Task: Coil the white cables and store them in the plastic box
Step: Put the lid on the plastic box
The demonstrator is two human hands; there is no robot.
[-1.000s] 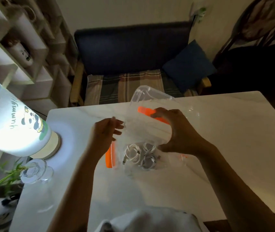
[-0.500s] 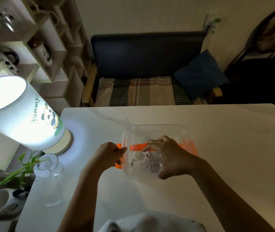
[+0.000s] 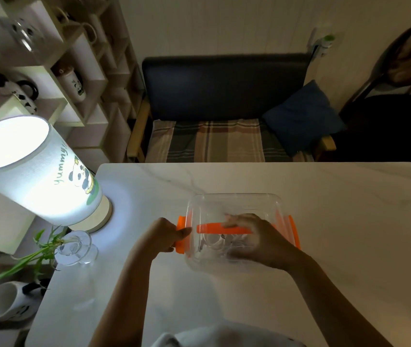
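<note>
White lamp (image 3: 34,171) reading "yummy!!" beside lidded plastic box (image 3: 234,204) under both hands.

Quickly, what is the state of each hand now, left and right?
Left hand: fingers curled, gripping the orange side latch of the plastic box.
Right hand: open, fingers spread, pressing on the clear lid.

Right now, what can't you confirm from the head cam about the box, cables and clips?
- Cables: seen only through the clear lid and partly behind the right hand; count and coil neatness unclear.
- Left clip: the left hand covers part of it; latched or not, cannot tell.
- Right clip: only its edge shows beyond the box wall.
- Both hands' fingers: too dim and blurred to read.
</note>
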